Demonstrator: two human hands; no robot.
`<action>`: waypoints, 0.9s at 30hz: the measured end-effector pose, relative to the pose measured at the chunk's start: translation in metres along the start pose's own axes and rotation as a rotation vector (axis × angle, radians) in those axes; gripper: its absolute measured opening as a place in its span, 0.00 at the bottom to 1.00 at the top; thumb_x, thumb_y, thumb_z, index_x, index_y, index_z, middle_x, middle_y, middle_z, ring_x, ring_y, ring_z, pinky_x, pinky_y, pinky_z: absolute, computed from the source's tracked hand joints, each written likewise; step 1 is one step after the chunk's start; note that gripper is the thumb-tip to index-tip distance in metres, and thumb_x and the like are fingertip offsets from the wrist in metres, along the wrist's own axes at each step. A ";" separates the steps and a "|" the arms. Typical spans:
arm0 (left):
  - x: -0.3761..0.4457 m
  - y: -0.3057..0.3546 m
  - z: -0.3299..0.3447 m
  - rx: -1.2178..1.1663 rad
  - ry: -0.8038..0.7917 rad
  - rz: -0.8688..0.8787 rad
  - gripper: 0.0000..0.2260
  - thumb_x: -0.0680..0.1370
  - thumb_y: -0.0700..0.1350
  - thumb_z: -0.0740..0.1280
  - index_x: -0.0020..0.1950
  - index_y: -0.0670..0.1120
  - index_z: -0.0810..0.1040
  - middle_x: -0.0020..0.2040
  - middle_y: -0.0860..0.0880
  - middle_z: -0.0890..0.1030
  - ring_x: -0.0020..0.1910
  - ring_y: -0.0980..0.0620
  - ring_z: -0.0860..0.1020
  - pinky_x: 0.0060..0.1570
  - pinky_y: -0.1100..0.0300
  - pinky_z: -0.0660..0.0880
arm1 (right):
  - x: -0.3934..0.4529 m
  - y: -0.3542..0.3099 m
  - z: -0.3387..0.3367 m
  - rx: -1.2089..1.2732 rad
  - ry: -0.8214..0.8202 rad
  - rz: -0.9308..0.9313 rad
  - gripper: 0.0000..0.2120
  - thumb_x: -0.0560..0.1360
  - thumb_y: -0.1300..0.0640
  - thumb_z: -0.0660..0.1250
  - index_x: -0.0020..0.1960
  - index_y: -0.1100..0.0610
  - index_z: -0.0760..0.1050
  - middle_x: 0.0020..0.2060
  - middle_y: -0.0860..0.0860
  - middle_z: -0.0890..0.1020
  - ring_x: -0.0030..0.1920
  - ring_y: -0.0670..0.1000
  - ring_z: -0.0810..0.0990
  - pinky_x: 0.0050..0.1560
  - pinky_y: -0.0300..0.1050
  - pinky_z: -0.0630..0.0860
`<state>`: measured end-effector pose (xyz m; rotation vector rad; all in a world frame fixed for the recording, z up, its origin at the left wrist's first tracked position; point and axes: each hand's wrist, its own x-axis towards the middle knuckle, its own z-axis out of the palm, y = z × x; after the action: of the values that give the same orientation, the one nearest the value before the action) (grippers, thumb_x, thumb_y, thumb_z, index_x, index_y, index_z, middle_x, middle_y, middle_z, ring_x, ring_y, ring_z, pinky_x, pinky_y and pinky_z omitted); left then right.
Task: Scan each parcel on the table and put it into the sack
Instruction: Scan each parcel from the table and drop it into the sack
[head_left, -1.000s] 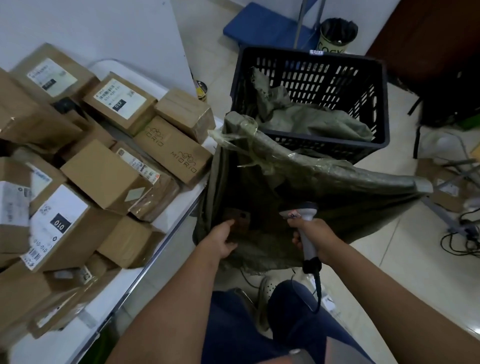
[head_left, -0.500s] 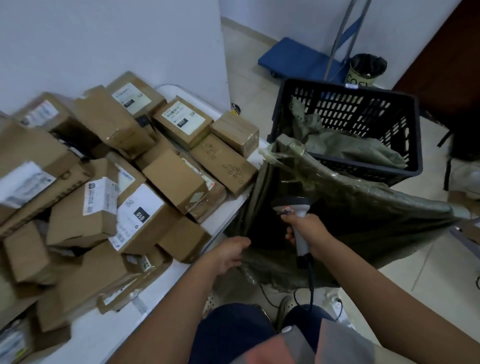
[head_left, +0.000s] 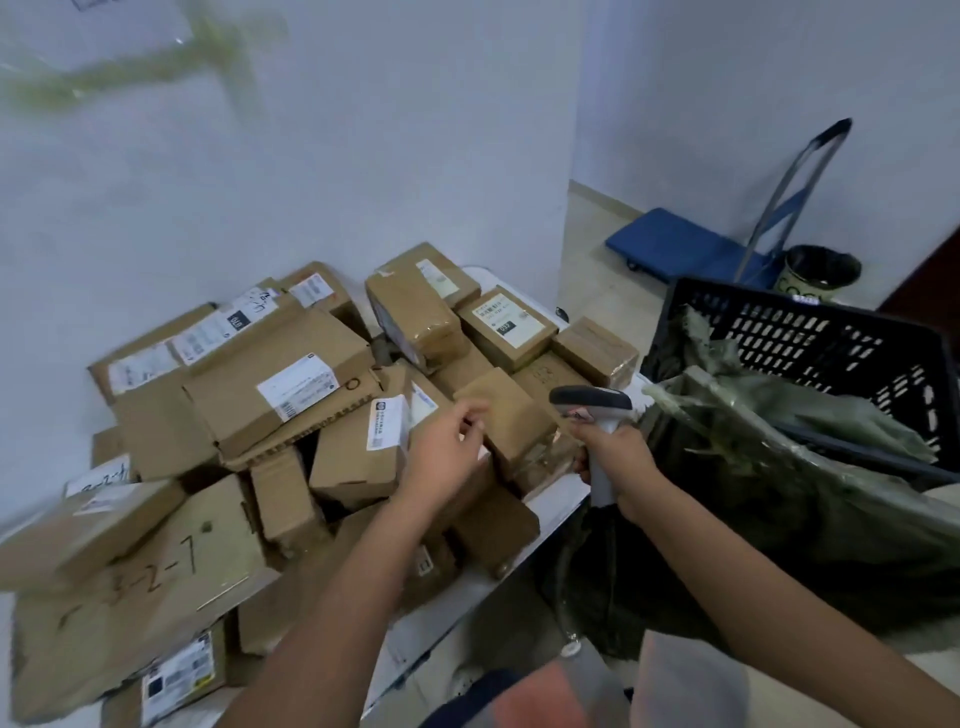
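Plain brown parcel (head_left: 501, 410) near the right edge of the pile, resting on other boxes, top face bare. Left hand (head_left: 447, 457) over its left corner, fingers (head_left: 470, 415) loosely bent and touching the cardboard, grip not closed round it as far as can be told. Just left of that hand, a small box (head_left: 358, 457) with a white label standing on its top edge. Right hand (head_left: 618, 462) clenched round the grip of the scanner (head_left: 592, 405), head pointing left toward the parcel, just beside it. Behind, a heap of parcels (head_left: 280, 384) covering the white surface (head_left: 550, 504), many labels up, one big flat box (head_left: 130, 587) at the near left with handwritten numbers. Right of the surface, dark green sack (head_left: 779, 519) hanging open, draped against the black basket (head_left: 831, 338), more green sacking inside. Farther back, blue trolley (head_left: 670, 244) on the floor by the wall, bin (head_left: 821, 273) beside it.
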<state>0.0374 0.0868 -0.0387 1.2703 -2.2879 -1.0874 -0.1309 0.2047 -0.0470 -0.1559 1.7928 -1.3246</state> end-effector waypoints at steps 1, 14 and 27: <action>0.002 -0.011 -0.009 0.188 0.114 0.010 0.13 0.81 0.44 0.63 0.66 0.52 0.76 0.62 0.52 0.77 0.61 0.51 0.73 0.59 0.59 0.71 | 0.000 -0.002 0.008 -0.005 -0.009 -0.009 0.09 0.75 0.58 0.71 0.42 0.62 0.76 0.26 0.54 0.76 0.26 0.50 0.75 0.30 0.43 0.72; -0.001 -0.049 -0.049 0.493 0.005 -0.333 0.35 0.73 0.48 0.69 0.76 0.60 0.55 0.78 0.57 0.43 0.77 0.43 0.45 0.67 0.27 0.54 | 0.002 -0.012 0.060 -0.034 -0.119 -0.059 0.08 0.76 0.58 0.71 0.43 0.61 0.75 0.29 0.55 0.77 0.28 0.50 0.76 0.30 0.42 0.73; 0.002 -0.017 -0.122 -0.952 -0.087 -0.578 0.12 0.78 0.50 0.68 0.60 0.49 0.80 0.55 0.41 0.83 0.49 0.43 0.80 0.56 0.46 0.76 | 0.009 -0.012 0.054 -0.005 -0.186 -0.055 0.09 0.75 0.56 0.71 0.49 0.61 0.77 0.31 0.54 0.79 0.31 0.50 0.78 0.32 0.43 0.75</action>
<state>0.1168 0.0227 0.0297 1.4300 -1.0946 -2.0827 -0.1031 0.1560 -0.0448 -0.3223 1.6454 -1.2998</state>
